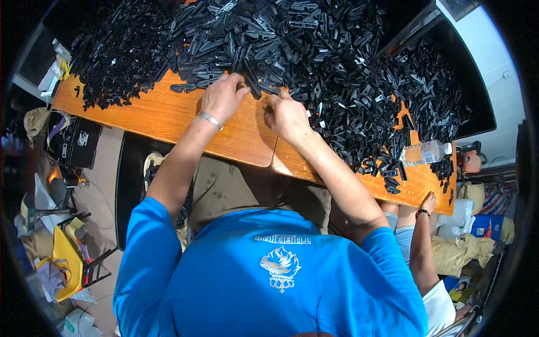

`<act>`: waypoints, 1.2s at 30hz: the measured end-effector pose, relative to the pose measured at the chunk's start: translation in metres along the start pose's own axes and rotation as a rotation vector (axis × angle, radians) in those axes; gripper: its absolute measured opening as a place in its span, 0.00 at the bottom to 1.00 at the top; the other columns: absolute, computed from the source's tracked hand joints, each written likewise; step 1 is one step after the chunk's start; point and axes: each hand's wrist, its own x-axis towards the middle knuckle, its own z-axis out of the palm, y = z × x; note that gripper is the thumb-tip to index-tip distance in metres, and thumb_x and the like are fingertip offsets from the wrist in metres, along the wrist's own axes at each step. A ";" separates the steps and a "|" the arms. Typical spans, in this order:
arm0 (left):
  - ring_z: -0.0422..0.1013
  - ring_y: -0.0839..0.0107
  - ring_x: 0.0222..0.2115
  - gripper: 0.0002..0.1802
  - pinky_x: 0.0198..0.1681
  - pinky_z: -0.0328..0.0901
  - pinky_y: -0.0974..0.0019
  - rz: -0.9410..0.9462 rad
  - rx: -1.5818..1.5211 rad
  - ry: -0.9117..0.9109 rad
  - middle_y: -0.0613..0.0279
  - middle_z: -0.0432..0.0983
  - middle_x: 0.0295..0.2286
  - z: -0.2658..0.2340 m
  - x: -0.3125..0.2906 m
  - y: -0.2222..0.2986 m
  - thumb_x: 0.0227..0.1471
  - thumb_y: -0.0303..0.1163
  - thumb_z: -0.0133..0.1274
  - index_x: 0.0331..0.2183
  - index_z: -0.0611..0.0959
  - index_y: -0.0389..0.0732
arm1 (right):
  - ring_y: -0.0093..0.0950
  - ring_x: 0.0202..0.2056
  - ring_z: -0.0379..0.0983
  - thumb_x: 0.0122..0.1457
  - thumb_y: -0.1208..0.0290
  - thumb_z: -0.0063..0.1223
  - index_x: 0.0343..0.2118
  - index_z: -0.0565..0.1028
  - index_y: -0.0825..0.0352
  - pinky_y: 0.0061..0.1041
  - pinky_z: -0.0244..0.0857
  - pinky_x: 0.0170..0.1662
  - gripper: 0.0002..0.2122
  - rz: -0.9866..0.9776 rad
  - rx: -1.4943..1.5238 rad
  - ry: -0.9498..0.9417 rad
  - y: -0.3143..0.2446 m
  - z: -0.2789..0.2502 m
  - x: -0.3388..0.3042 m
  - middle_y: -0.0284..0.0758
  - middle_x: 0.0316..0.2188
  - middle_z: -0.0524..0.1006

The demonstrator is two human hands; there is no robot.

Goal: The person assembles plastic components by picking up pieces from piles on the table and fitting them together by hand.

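Note:
A large heap of long, narrow black plastic parts (247,36) covers the far middle of the wooden table (151,115). At its near edge my left hand (220,100) is closed, thumb and fingertips pinched on a small dark plastic piece (241,86). Just right of those fingertips, a long black part (252,84) points toward me. My right hand (288,117) is beside it, with its fingers curled inward over the bare wood. What they hold, if anything, is hidden by the hand.
A pile of smaller black pieces (120,62) lies at the far left; more black parts (348,101) spread rightward. A clear plastic bottle (425,153) lies on its side at right. Another person's hand (429,203) touches the table's right edge. A yellow chair (68,264) stands at left.

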 end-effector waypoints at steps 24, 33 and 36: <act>0.75 0.50 0.47 0.17 0.48 0.71 0.54 0.309 0.094 0.080 0.55 0.79 0.38 -0.024 -0.042 -0.030 0.52 0.24 0.69 0.46 0.86 0.40 | 0.46 0.39 0.83 0.53 0.79 0.64 0.34 0.82 0.70 0.44 0.78 0.44 0.06 -0.074 0.062 0.024 -0.016 -0.007 -0.024 0.45 0.35 0.80; 0.78 0.55 0.40 0.12 0.45 0.72 0.55 0.199 -0.209 0.029 0.55 0.81 0.36 -0.012 -0.071 -0.036 0.47 0.23 0.72 0.37 0.89 0.37 | 0.47 0.36 0.83 0.52 0.73 0.73 0.39 0.86 0.63 0.45 0.78 0.41 0.11 -0.170 0.301 0.177 -0.021 0.024 -0.001 0.41 0.36 0.81; 0.78 0.55 0.40 0.13 0.45 0.72 0.56 0.204 -0.228 0.041 0.55 0.81 0.36 -0.011 -0.072 -0.037 0.47 0.23 0.72 0.38 0.89 0.37 | 0.46 0.37 0.83 0.52 0.74 0.73 0.39 0.87 0.62 0.43 0.78 0.41 0.11 -0.180 0.293 0.143 -0.020 0.014 0.002 0.40 0.36 0.81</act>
